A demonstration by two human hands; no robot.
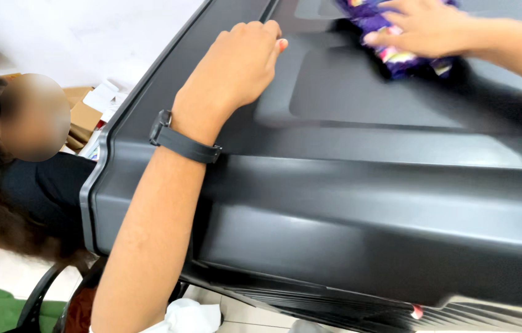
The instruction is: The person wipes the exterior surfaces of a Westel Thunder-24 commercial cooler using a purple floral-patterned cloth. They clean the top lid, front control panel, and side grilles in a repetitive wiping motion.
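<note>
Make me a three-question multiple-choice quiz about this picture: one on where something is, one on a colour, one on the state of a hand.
1. Where is the cloth?
A. On top of the big black appliance
B. On the floor
C. On the seated person's lap

2. What colour is the wristband on the left hand's wrist?
A. White
B. Black
C. Red

3. How is the left hand?
A. Gripping the cloth
B. Resting bare on the appliance's top
C. Lifted well clear of it

Answers: 1 A, the right hand presses the mostly purple cloth onto the top panel. 2 B, the strap is dark black. 3 B, its fingers curl on the surface and hold nothing.
</note>
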